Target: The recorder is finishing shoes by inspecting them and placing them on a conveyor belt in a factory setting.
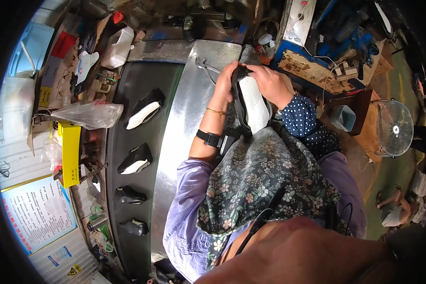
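Between both hands, black-edged white shoe [252, 102]

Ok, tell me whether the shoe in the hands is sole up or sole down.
Sole up: the shoe shows its white sole to the camera, gripped by the left hand and right hand.

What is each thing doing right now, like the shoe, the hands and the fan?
Shoe: sole up, held by both hands.
Left hand: gripping the shoe's toe.
Right hand: gripping the shoe's side.
Belt shoes: lying in a row.
Fan: upright; spinning unclear.
Plastic bag: lying crumpled.
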Demonstrator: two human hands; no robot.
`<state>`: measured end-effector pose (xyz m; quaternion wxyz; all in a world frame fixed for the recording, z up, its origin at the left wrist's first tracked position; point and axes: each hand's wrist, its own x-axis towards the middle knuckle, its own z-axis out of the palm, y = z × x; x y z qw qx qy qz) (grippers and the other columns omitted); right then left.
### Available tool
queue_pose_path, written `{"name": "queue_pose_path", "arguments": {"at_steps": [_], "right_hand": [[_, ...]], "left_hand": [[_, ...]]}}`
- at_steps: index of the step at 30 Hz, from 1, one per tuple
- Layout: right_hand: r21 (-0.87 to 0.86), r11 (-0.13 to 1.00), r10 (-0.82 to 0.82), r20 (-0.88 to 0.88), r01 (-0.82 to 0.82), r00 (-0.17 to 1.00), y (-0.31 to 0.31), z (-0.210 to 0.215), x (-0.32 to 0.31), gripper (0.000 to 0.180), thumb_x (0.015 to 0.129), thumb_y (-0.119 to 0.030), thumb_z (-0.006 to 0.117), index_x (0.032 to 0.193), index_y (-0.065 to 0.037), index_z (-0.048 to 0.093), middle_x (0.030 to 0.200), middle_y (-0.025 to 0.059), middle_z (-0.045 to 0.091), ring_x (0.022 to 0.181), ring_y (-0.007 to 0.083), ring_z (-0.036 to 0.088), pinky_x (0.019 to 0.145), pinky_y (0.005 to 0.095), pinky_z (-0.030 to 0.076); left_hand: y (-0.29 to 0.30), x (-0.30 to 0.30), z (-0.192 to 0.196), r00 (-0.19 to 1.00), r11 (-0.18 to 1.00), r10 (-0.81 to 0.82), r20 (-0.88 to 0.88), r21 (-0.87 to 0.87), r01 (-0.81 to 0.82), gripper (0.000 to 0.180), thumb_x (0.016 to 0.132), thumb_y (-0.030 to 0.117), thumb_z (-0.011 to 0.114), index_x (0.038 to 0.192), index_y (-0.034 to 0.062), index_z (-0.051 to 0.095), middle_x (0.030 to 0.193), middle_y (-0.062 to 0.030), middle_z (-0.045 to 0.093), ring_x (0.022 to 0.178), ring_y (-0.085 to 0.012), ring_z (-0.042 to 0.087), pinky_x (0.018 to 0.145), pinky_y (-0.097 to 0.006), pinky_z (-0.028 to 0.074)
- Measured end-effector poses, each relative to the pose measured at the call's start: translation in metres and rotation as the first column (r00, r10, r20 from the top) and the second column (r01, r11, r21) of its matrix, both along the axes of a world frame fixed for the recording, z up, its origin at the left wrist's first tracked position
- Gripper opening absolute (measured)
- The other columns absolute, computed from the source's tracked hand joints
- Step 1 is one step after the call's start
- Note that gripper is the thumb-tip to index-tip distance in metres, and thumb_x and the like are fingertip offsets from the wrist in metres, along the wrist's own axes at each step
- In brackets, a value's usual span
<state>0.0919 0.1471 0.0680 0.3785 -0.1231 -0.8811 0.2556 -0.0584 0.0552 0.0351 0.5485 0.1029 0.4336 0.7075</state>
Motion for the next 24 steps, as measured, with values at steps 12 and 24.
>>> {"name": "queue_pose_path", "arguments": {"at_steps": [12,24], "right_hand": [[-0.224,0.975,0.020,0.080,-0.002,0.997,0.011,-0.001,0.036,0.034,0.087,-0.021,0.068,0.113,0.001,0.062,0.097,0.0170,0.066,0.089,0.0339,0.064,0.075,0.0370,0.052],[-0.446,0.880,-0.132,0.103,0.164,0.986,0.022,-0.023,0.001,0.022,0.093,-0.022,0.061,0.094,-0.001,0.062,0.083,0.0210,0.065,0.078,0.0379,0.064,0.066,0.0400,0.050]], "left_hand": [[0.033,0.014,-0.012,0.990,0.995,-0.095,0.108,-0.028,0.098,0.024,0.091,0.026,0.058,0.095,0.0035,0.065,0.091,-0.0088,0.070,0.081,-0.0213,0.068,0.077,-0.034,0.055],[0.039,0.008,-0.053,0.917,0.998,-0.055,0.395,0.043,0.041,0.026,0.091,0.029,0.056,0.096,0.0052,0.066,0.088,-0.0097,0.071,0.079,-0.0255,0.069,0.075,-0.038,0.058]]}}
